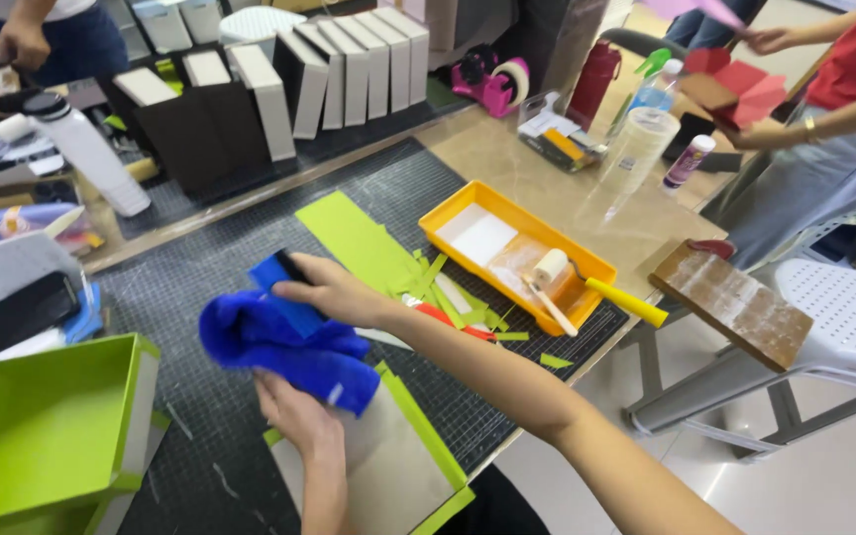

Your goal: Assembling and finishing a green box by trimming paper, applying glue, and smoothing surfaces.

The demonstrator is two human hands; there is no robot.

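Pinching a blue scraper [284,287], the right hand [334,292] is held over a blue cloth [279,347] gripped by the left hand [294,416] above a green-edged board [398,456].

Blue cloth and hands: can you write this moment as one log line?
left hand: under blue cloth, on grey board | right hand: holds blue scraper | nearby: yellow tray, roller
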